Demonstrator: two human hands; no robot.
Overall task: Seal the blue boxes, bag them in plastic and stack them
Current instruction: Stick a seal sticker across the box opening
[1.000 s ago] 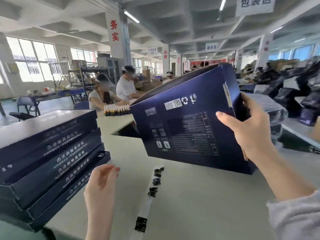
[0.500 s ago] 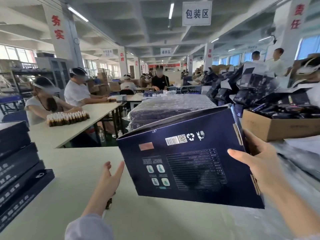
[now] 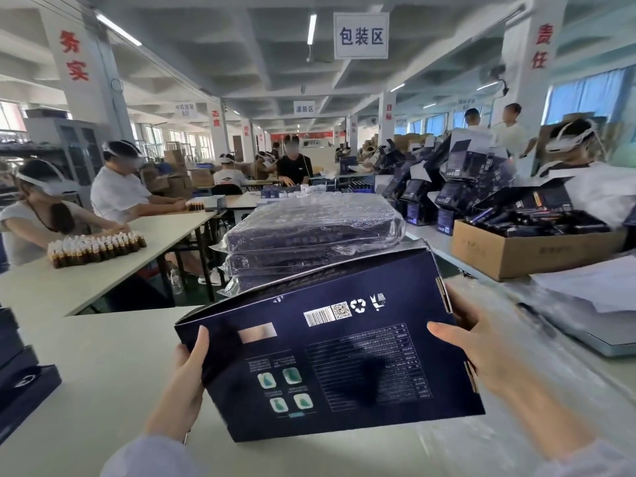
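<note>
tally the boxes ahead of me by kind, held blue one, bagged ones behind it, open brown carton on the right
blue box, held, unbagged: 1
bagged boxes, stacked, in view: 3
brown carton, open: 1
total: 5

Dark navy box (image 3: 327, 356), printed in white with a barcode, a QR code, a recycling mark and ruled lines of fine text, plus four teal icons and one beige patch. Behind it, stack of bagged boxes (image 3: 309, 232): the same navy under clear, glossy plastic. Surroundings: table (image 3: 103, 356) pale grey-green, carton (image 3: 530, 249) plain brown, pillar (image 3: 74, 60) white with red characters.
</note>
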